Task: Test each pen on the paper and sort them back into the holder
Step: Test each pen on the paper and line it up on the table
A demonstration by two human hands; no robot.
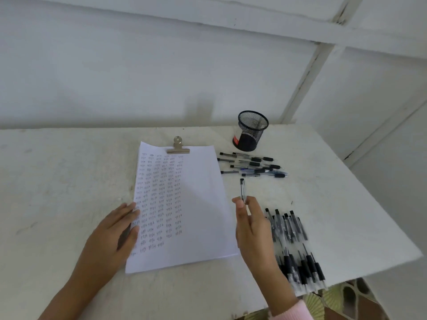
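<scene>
A white sheet of paper [196,204] lies in the middle of the table, its left half filled with rows of small pen marks. My left hand [115,234] rests flat on the paper's left edge. Just right of the paper, my right hand [251,225] pinches a clear pen [242,189] with a black cap, which points away from me. A black mesh holder [250,131] stands behind, looking empty. Several pens [251,163] lie in a loose group in front of it. A second pile of pens [293,248] lies beside my right wrist.
A metal bulldog clip [178,146] holds the paper's top edge. The white table [57,181] meets a white wall at the back. Its right edge [369,204] runs diagonally close to the near pen pile, with patterned floor below.
</scene>
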